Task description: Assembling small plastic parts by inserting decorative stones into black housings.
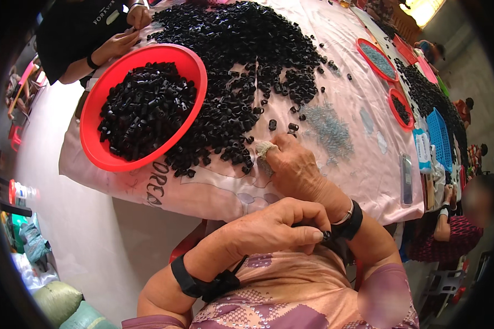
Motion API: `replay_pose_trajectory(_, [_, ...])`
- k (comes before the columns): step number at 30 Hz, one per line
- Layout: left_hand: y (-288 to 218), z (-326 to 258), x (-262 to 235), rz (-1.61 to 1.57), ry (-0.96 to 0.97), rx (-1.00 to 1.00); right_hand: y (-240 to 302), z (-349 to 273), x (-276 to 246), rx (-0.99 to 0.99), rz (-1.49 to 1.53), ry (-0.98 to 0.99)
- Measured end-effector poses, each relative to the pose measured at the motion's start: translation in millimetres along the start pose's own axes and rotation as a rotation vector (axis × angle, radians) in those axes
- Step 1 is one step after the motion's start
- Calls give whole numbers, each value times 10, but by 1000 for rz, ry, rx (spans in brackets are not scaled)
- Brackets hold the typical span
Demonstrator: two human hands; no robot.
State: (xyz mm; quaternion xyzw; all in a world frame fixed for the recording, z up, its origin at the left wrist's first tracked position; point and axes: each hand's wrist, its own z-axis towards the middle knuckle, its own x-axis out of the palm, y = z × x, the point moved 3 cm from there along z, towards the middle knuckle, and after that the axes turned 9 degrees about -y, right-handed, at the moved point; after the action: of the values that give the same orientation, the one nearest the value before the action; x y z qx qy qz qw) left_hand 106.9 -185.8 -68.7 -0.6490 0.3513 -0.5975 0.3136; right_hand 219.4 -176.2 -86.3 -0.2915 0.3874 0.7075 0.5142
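Note:
My left hand [291,222] is held in front of my body, above the table's near edge. Its thumb and finger pinch a small black plastic piece [326,236], mostly covered by the fingers. Farther forward, my right hand [296,167] reaches over the cloth with its fingers curled down. A whitish wrap [265,147] covers one of its fingertips. What those fingers hold, if anything, is hidden. Just beyond them lie loose black plastic pieces [273,125], which spread into a large heap [230,33]. Beside the right hand is a scatter of small grey-blue pieces [329,131].
A red basin [200,104] full of black pieces stands at the left. A pink printed cloth [368,175] covers the table. Along the right are red trays [391,77], a blue basket [438,140] and a phone-like slab [406,178]. A co-worker's hands [121,44] work at the far left.

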Motion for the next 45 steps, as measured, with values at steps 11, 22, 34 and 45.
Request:
replay_pose_trajectory(11, [32, 18, -35, -85, -115, -89, -165, -283, -208, 97, 11, -3])
replay_pose_trajectory(22, [88, 44, 22, 38, -16, -81, -198, -319, -366, 175, 180, -163])
replay_pose_trajectory(34, [84, 74, -56, 44, -82, -12, -96, -313, -182, 92, -57, -103])
replay_pose_trajectory(45, [-7, 3, -186, -91, -435, -41, -309, -565, -468, 676, 1109, -122])
